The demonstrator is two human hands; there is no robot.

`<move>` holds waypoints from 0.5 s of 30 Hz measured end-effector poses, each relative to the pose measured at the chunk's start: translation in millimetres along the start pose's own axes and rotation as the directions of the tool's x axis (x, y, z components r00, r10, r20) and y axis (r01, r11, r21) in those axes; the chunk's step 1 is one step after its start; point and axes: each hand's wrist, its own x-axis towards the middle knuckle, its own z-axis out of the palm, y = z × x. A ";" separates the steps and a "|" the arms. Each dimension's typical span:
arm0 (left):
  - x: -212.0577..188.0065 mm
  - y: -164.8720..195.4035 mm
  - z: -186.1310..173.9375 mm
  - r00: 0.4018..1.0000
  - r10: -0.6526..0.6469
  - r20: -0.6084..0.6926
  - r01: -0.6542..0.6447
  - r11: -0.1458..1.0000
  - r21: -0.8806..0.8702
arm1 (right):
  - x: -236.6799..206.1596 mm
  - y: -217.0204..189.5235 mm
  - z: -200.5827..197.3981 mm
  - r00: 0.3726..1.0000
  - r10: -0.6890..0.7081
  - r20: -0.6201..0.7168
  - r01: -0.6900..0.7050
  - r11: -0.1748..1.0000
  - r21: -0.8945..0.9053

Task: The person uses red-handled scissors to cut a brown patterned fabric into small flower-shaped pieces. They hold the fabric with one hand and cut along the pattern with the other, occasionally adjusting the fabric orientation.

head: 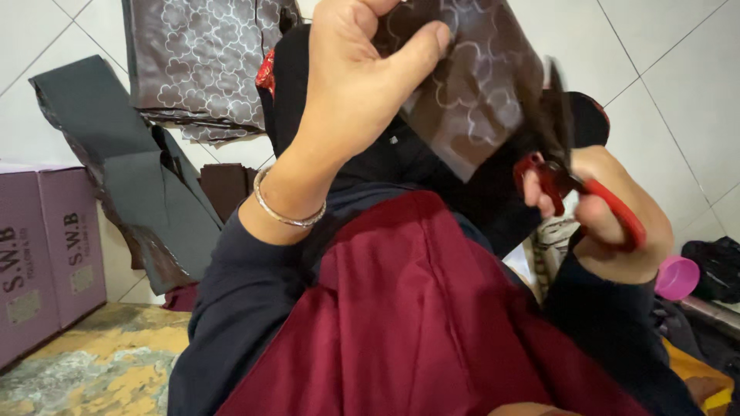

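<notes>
At far left, a purple cardboard box (48,254) stands on the floor beside a patterned mat (100,362). Next to it, dark grey fabric pieces (142,185) lie draped over the white tiled floor (678,69), with a stack of brown patterned fabric (202,62) above them.

Centre: the left hand (351,73), a metal bangle (289,212) at its wrist, is raised and closed in a pinch, thumb pressed across the upper left edge of a brown patterned fabric piece (470,96). The piece hangs from this grip and slopes down and to the right, its long axis running diagonally toward the other hand. Below both arms spreads a maroon garment (416,308) over the lap.

Right of centre: the right hand (617,223) is closed through the handles of red-handled scissors (574,185), lower than the left hand. The blades point up and to the left and meet the lower right edge of the fabric piece; motion blur hides how far apart they stand. The fabric thus lies up and to the left of the scissor hand, which is the nearer to the edge being worked.

At far right, a pink bowl (677,277) rests on the floor beside dark cloth (713,266).
</notes>
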 end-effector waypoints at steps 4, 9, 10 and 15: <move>0.9 12.9 2.7 0.999 -0.003 0.036 0.001 0.997 0.073 | 40.9 16.8 -32.1 0.843 0.153 0.516 -0.104 0.987 -0.122; 0.4 20.7 7.3 0.997 -0.070 0.024 0.066 0.989 0.129 | 33.5 60.4 -60.1 0.819 0.204 0.537 -0.128 0.976 -0.176; 0.6 20.4 7.6 0.998 -0.038 0.041 0.032 0.991 0.133 | 29.4 66.8 -62.2 0.832 0.210 0.514 -0.144 0.976 -0.165; -0.4 16.9 9.2 0.996 -0.017 0.084 0.009 0.995 0.104 | 29.7 56.1 -48.1 0.859 0.217 0.463 -0.184 0.976 -0.116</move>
